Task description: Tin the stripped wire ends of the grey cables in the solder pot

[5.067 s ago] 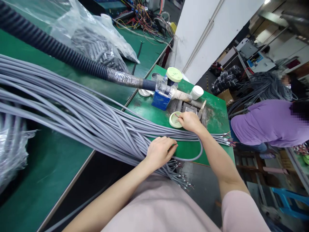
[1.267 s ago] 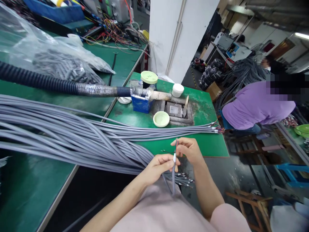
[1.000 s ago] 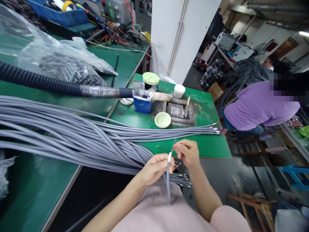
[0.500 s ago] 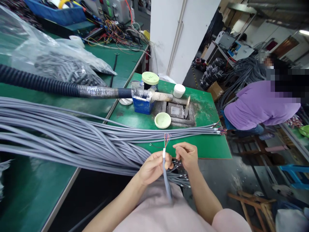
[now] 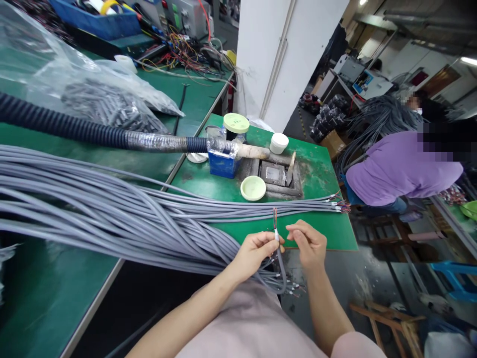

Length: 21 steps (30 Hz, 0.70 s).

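Note:
My left hand pinches a grey cable just below its end. A white sleeve wraps the cable there, and thin coloured wires stick up out of it, bunched together. The cable loops down beneath the hand. My right hand hovers just to the right, apart from the cable, its fingers curled in and nothing visible in them. A thick bundle of grey cables lies across the tables on the left, some ends reaching right behind my hands. More cable ends hang below my left hand.
A soldering pot with a scraper is set in the green table. Near it are a pale green dish, a white tub, a blue box and a black hose. A person in purple works at right.
My left hand has moved right with the cable, and its wires now stand closer together instead of fanned out. My right hand has moved right too.

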Motion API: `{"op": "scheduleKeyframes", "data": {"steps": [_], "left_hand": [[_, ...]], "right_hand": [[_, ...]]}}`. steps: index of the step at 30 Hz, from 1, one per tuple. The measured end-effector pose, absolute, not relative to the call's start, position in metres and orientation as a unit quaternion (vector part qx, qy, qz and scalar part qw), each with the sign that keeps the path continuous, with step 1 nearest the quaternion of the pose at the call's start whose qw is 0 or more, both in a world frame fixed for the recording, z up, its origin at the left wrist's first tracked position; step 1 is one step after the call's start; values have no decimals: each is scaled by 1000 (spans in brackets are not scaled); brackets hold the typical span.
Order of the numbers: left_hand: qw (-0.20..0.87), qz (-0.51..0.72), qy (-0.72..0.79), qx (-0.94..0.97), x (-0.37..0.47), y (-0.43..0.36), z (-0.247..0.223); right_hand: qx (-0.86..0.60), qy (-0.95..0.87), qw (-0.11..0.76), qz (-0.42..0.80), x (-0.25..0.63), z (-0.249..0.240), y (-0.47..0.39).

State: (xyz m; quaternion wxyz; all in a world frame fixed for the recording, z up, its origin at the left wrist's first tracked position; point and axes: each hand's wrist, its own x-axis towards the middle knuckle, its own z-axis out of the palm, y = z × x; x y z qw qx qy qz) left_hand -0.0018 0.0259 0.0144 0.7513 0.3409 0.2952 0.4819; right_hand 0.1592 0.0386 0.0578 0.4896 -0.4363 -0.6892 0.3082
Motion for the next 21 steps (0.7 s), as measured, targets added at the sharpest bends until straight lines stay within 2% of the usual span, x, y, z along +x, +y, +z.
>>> {"op": "scheduleKeyframes", "data": {"steps": [6,8,10,12,17,19,21], "left_hand": [[749,528,301,263,-3,39,22],[742,536,304,264,-7,40,27],[701,553,326,311,-13,37,30],[601,586,369,399,-23,33,31],[232,651,437,576,-58,32,14],[150,647,457,592,-69,35,5],[117,639,471,598,-74,38,-1]], "right_hand": [[-328,-870,337,150,169,57,39],[-302,-890,320,119,167,58,44],[-288,-888,343,104,163,63,53],[-290,-871,384,97,159,70,67],[-350,-808,464,97,141,85,110],[-374,-800,456,109,131,86,124],[-386,-801,443,116,122,86,134]]}}
